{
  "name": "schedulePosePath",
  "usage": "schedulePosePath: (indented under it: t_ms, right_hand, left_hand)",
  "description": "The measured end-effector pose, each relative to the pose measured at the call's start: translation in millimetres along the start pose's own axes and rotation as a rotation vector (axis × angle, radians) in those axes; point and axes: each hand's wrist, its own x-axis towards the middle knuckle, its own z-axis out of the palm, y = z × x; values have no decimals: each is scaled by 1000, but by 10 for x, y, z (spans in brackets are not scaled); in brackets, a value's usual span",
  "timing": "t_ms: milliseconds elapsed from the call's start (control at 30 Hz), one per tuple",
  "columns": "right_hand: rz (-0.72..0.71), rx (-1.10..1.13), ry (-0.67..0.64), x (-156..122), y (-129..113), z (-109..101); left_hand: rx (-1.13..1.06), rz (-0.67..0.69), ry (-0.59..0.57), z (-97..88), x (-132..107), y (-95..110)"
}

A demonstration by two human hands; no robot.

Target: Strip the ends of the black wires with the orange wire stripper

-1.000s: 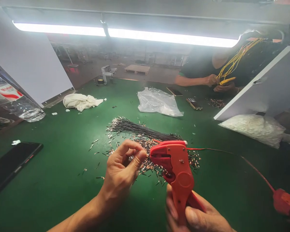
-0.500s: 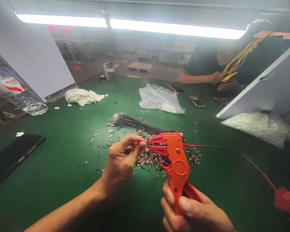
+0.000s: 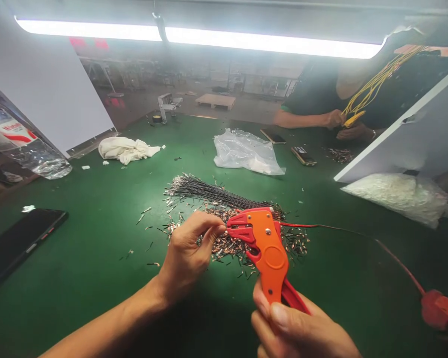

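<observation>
My right hand [image 3: 294, 323] is wrapped round the handle of an orange and red wire stripper [image 3: 274, 256], whose jaws point left. At the jaw tips, thumb and forefinger of my left hand [image 3: 188, 253] are pinched together. Whatever lies between those fingertips is too small and covered to make out. Behind the stripper, a bundle of black wires [image 3: 212, 193] with bared ends rests on the green table [image 3: 108, 243]. Many short black and copper-coloured offcuts [image 3: 227, 244] are heaped beneath and around the tool. A thin red cord [image 3: 298, 225] runs rightward from behind the stripper.
A red and orange object [image 3: 438, 311] lies far right. Around the table are a black phone [image 3: 26, 243], white cloth [image 3: 125, 149], clear plastic bag [image 3: 246, 151] and filled bag [image 3: 399, 196]. Across it, a person's hands [image 3: 345, 124] hold yellow wires [image 3: 373, 87]. A bottle [image 3: 22, 141] is at left.
The stripper has shifted slightly left and its head now touches or nearly touches my left fingertips. The gap between its jaws looks narrower. My left hand stays pinched in nearly the same place.
</observation>
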Motion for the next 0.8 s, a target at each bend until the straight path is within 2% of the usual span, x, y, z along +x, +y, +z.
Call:
schedulePosePath:
  t_ms: [133, 333, 467, 533, 600, 700, 800]
  right_hand:
    - [-4, -22, -30, 36, 7, -76]
    - [-35, 43, -105, 75, 2, -151]
    - [-62, -30, -126, 82, -85, -227]
    - [-123, -87, -98, 98, -118, -263]
    - [-223, -161, -2, 118, -143, -281]
    - [-364, -268, 203, 133, -190, -279]
    - [-432, -360, 307, 125, -240, -267]
  left_hand:
    - [43, -8, -22, 8, 8, -6]
    - [101, -43, 21, -18, 25, 75]
    - [-75, -122, 19, -54, 61, 166]
    - [-163, -121, -10, -60, 70, 203]
    - [-129, -49, -25, -48, 60, 218]
    - [66, 211, -38, 12, 2, 187]
    - [169, 421, -97, 93, -87, 127]
